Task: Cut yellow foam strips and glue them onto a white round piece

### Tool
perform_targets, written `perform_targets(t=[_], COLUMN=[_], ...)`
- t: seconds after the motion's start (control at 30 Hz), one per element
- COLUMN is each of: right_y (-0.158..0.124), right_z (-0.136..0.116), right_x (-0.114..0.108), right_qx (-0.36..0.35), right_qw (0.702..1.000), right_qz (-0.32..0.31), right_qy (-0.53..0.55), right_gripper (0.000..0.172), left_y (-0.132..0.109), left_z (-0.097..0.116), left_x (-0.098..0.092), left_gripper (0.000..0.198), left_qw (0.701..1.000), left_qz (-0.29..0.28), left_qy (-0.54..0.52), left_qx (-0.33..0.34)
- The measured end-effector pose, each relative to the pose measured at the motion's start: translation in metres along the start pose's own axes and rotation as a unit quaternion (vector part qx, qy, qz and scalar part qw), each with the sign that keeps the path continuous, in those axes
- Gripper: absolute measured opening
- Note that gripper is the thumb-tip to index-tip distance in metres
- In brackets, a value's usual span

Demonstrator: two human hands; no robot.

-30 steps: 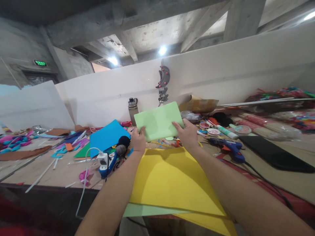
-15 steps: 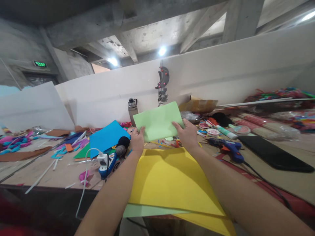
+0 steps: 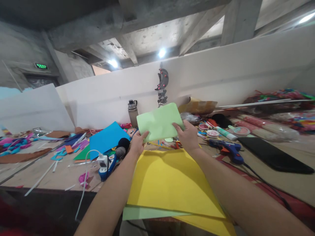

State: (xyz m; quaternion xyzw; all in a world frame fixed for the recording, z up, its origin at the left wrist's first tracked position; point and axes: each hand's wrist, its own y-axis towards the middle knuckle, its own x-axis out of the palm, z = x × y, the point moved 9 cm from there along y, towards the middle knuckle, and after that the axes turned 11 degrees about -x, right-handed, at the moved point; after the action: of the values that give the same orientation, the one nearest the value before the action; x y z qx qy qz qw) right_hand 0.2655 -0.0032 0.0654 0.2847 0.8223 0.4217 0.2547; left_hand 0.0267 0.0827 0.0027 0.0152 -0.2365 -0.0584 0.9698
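Observation:
A pale green sheet [image 3: 159,122], rectangular and felt- or foam-like, is held up above the table between my two hands. My left hand [image 3: 138,141] pinches its lower left corner, thumb on the near face. At the right edge my right hand [image 3: 188,134] grips it the same way; the fingers behind the sheet are hidden. Below lies a large yellow sheet [image 3: 172,183], its near edge overhanging the table. Another light green sheet [image 3: 152,213] sticks out from under the yellow one.
To the left are a blue sheet [image 3: 108,139] and a blue power strip [image 3: 107,167] with a white cable. A blue glue gun [image 3: 231,150] and a black flat slab [image 3: 273,154] lie to the right. Behind stand a bottle [image 3: 133,113] and a white partition [image 3: 105,95].
My left hand has shifted slightly lower on the sheet's left corner, and that corner has moved a little to the right. My right hand keeps its grip.

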Motion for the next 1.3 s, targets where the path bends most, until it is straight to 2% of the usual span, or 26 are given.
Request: perform_targets(t=[0.27, 0.43, 0.53, 0.67, 0.77, 0.9, 1.0, 1.13, 1.3], right_y=[-0.001, -0.001, -0.002, -0.001, -0.001, -0.001, -0.003, -0.007, -0.008], right_z=[-0.003, -0.005, -0.004, 0.001, 0.008, 0.015, 0.012, 0.001, -0.006], right_x=[0.000, -0.001, -0.002, -0.002, -0.003, -0.004, -0.003, 0.002, 0.004], right_qx=[-0.009, -0.007, 0.001, 0.018, 0.035, 0.056, 0.056, 0.038, 0.022], right_qw=[1.000, 1.000, 1.000, 0.999, 0.997, 0.994, 0.995, 0.998, 0.999], right_qz=[0.006, 0.015, 0.027, 0.036, 0.054, 0.073, 0.068, 0.046, 0.030], right_qy=[-0.007, -0.005, 0.006, 0.023, 0.041, 0.053, 0.045, 0.028, 0.017], right_gripper=[0.033, 0.033, 0.033, 0.034, 0.035, 0.038, 0.038, 0.036, 0.036], left_y=[0.004, 0.002, 0.001, 0.000, -0.003, -0.011, -0.019, -0.024, -0.019], left_z=[0.002, 0.011, 0.014, 0.015, 0.011, -0.001, -0.016, -0.034, -0.037], left_x=[-0.005, -0.003, -0.002, 0.000, 0.007, 0.027, 0.043, 0.046, 0.035], left_gripper=[0.043, 0.038, 0.035, 0.032, 0.027, 0.036, 0.030, 0.030, 0.028], left_qw=[0.999, 0.996, 0.996, 0.999, 0.996, 0.982, 0.980, 0.984, 0.988], left_qz=[0.024, 0.024, 0.026, 0.017, -0.021, -0.094, -0.117, -0.076, -0.011], left_qy=[0.015, 0.028, 0.023, -0.012, -0.090, -0.152, -0.137, -0.109, -0.111], left_qx=[0.037, 0.082, 0.085, 0.047, 0.001, -0.055, -0.086, -0.115, -0.106])
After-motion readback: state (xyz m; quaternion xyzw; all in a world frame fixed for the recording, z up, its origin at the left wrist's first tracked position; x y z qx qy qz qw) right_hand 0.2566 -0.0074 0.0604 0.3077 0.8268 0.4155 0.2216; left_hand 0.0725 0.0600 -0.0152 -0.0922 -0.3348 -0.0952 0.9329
